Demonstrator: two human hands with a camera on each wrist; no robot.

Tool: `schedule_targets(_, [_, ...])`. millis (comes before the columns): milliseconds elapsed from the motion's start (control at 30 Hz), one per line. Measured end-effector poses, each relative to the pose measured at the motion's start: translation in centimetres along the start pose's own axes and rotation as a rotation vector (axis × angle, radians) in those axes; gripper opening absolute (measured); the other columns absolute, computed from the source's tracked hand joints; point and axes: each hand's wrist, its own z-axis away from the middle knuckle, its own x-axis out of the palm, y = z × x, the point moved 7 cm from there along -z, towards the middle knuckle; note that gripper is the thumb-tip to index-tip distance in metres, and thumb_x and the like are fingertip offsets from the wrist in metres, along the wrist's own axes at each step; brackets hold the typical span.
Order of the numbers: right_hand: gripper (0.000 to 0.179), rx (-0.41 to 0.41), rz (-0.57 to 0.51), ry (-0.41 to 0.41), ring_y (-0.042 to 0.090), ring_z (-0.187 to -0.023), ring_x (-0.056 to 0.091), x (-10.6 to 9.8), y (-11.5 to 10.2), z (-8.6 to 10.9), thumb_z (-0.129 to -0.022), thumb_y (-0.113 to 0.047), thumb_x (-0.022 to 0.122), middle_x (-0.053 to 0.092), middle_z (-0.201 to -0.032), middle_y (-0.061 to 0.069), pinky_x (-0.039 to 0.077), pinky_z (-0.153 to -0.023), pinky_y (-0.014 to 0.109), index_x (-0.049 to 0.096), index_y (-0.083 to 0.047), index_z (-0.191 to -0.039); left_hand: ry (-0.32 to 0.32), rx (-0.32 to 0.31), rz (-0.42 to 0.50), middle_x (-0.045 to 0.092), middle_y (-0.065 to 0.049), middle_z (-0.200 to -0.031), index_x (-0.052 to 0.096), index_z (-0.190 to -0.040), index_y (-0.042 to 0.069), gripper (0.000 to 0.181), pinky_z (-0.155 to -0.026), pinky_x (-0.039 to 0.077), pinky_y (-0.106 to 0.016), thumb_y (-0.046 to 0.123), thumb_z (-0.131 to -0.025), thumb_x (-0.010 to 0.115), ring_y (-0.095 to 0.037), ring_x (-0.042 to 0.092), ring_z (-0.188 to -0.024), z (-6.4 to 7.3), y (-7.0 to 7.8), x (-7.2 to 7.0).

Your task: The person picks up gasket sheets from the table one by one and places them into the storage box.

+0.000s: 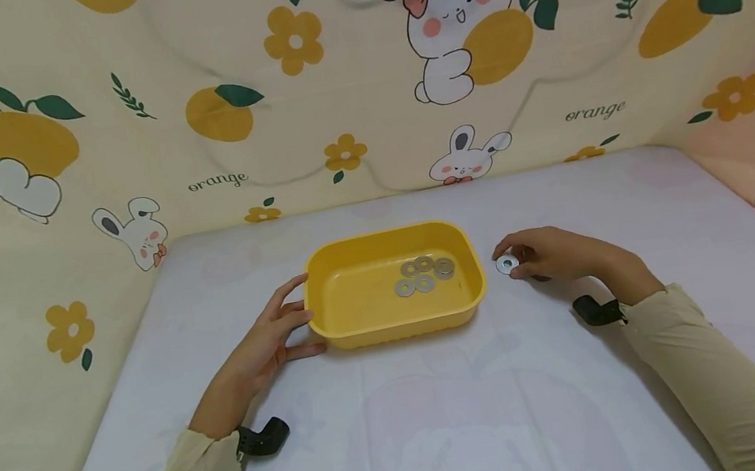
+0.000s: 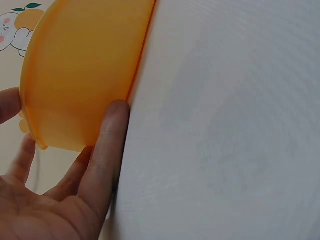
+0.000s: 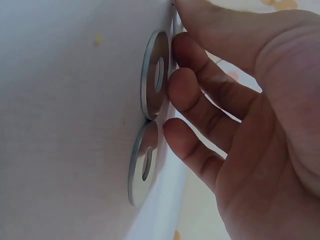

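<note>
The left wrist view cuts off the top of the yellow tub and hides its inside. In the right wrist view the right hand's pinch is mostly cut off, and whether its washer touches the tabletop is hard to tell. That hand holds this flat, shiny, silvery ring between thumb and fingertip, just right of the tub; two loose washers lie touching beneath its other fingers. Inside the tub, toward its right end, duller grey washers overlap, blurring the count. The left hand, spread wide, touches the tub's left end. The cloth behind the tub reads "orange" twice; left of the tub, another word is cut to its ending.
</note>
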Motion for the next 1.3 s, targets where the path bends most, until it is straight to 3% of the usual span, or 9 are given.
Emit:
schedule_targets(233, [0.037,0.012,-0.016,0.002,0.018,-0.093,0.056,0.0,0.3,-0.1,-0.09,-0.026,0.074,0.065,-0.102,0.0,0.054,-0.085,0.034,0.065,-0.02,-0.126,0.008,-0.013,-0.005,0.034,-0.017,-0.155,0.022,-0.156,0.034,0.065,-0.093,0.059,-0.046,0.017,-0.101,0.054,-0.027,0.052,-0.126,0.0,0.0,0.0])
schedule_targets(500, [0.038,0.016,-0.021,0.035,0.018,-0.087,0.054,-0.1,0.2,-0.2,-0.086,-0.03,0.077,0.064,-0.095,-0.001,0.05,-0.075,0.029,0.068,-0.017,-0.121,0.004,-0.014,-0.003,0.035,-0.017,-0.154,0.022,-0.155,0.035,0.065,-0.092,0.059,-0.046,0.018,-0.101,0.054,-0.026,0.054,-0.124,-0.1,-0.3,-0.1])
schedule_targets(767, [0.036,0.028,-0.051,0.139,0.019,-0.085,0.049,-0.9,0.1,-0.2,-0.084,-0.028,0.08,0.058,-0.093,0.001,0.045,-0.065,0.025,0.07,-0.021,-0.117,0.001,-0.005,-0.011,0.035,-0.017,-0.154,0.022,-0.155,0.035,0.065,-0.093,0.059,-0.046,0.018,-0.101,0.055,-0.025,0.055,-0.123,-0.1,-0.2,-0.1])
schedule_targets(1033, [0.034,-0.048,-0.027,0.208,0.018,-0.083,0.045,-1.7,-0.6,0.0,-0.086,-0.021,0.078,0.053,-0.087,0.0,0.038,-0.061,0.024,0.07,-0.017,-0.119,0.001,-0.001,-0.01,0.035,-0.018,-0.153,0.023,-0.155,0.035,0.065,-0.092,0.059,-0.046,0.017,-0.102,0.053,-0.023,0.057,-0.12,-0.1,-0.2,-0.1])
schedule_targets(1300, [0.037,-0.117,-0.038,0.274,0.016,-0.084,0.047,-2.1,-0.7,0.1,-0.085,-0.022,0.08,0.054,-0.085,-0.002,0.042,-0.068,0.022,0.07,-0.017,-0.12,-0.003,0.001,-0.016,0.035,-0.018,-0.153,0.022,-0.155,0.035,0.064,-0.092,0.059,-0.046,0.017,-0.102,0.053,-0.024,0.058,-0.119,-0.1,-0.2,-0.1])
